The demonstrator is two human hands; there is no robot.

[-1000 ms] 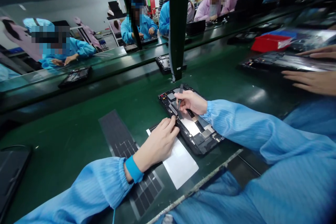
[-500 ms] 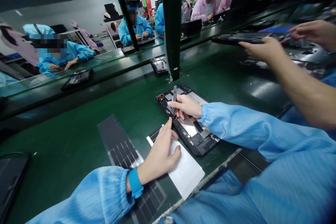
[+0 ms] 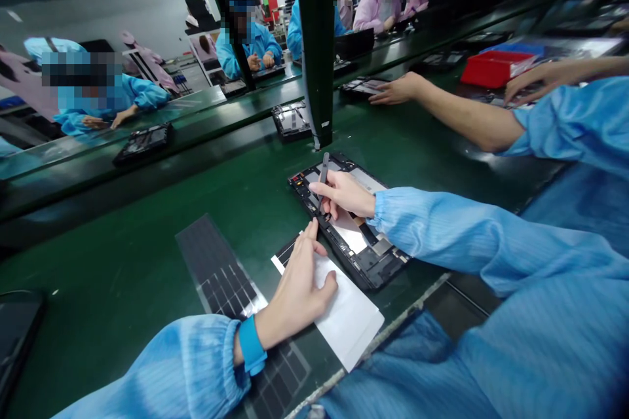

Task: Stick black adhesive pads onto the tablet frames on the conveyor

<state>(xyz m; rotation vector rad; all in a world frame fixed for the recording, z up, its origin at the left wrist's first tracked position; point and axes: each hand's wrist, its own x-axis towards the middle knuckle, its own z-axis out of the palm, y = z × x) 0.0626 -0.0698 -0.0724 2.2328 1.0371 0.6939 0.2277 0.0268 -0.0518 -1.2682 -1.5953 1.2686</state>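
Note:
My right hand (image 3: pixel 344 193) pinches grey tweezers (image 3: pixel 324 169), held steeply with the lower end at the near-left edge of an opened tablet (image 3: pixel 381 265). The tablet lies on the bench with its inner parts exposed. My left hand (image 3: pixel 304 275) is open, thumb apart, its fingers stretched towards the tablet's edge close to the tweezers' lower end. Under that hand lies a white sheet (image 3: pixel 354 317) with black strips at its far end. Left of it, partly covered by my wrist, is a clear sheet of black adhesive pieces (image 3: pixel 211 255).
A dark device (image 3: pixel 17 334) lies at the left edge. Opened tablets sit along the back ledge (image 3: pixel 291 121), beside a green post (image 3: pixel 317 46). To the right, a co-worker's hand (image 3: pixel 400 88) reaches to another tablet, near a red bin (image 3: pixel 494 70).
My hands keep nearly the same pose, with the tweezers tilted slightly more. The co-worker on the right has lowered a tablet to the back of the bench, and a red bin now shows.

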